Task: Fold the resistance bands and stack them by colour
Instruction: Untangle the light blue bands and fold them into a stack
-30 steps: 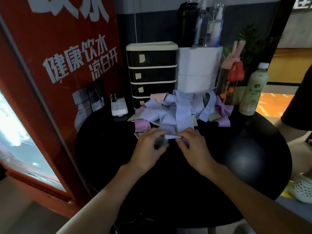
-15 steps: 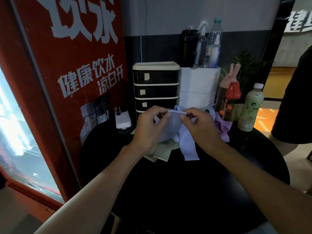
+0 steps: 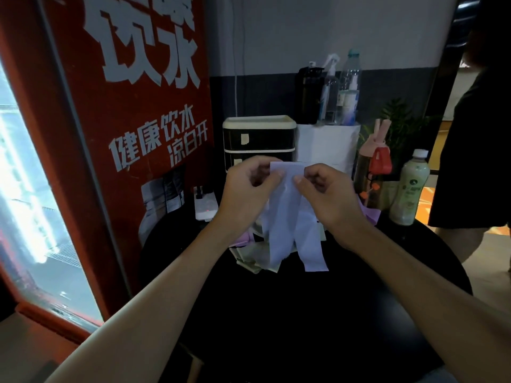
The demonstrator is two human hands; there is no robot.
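Observation:
I hold a pale blue resistance band (image 3: 287, 217) up in the air above the black round table (image 3: 318, 313). My left hand (image 3: 247, 197) pinches its top left edge and my right hand (image 3: 327, 196) pinches its top right edge. The band's two ends hang down loose toward the table. Under and behind it lies a heap of other bands: pale green ones (image 3: 253, 257), a pink one (image 3: 243, 239) at the left, and a purple one (image 3: 369, 214) showing past my right wrist. My hands hide most of the heap.
At the table's back stand a black drawer unit (image 3: 258, 139), a white box (image 3: 327, 145) topped with bottles, a pink rabbit-eared bottle (image 3: 372, 167), a green drink bottle (image 3: 410, 189) and a white power strip (image 3: 204, 207). A red vending machine (image 3: 96, 161) stands left. A person (image 3: 470, 161) stands right.
Both hands lifted the pale blue band from the heap on the table up into the air, and it now hangs unfolded from my fingers. The camera tilted upward.

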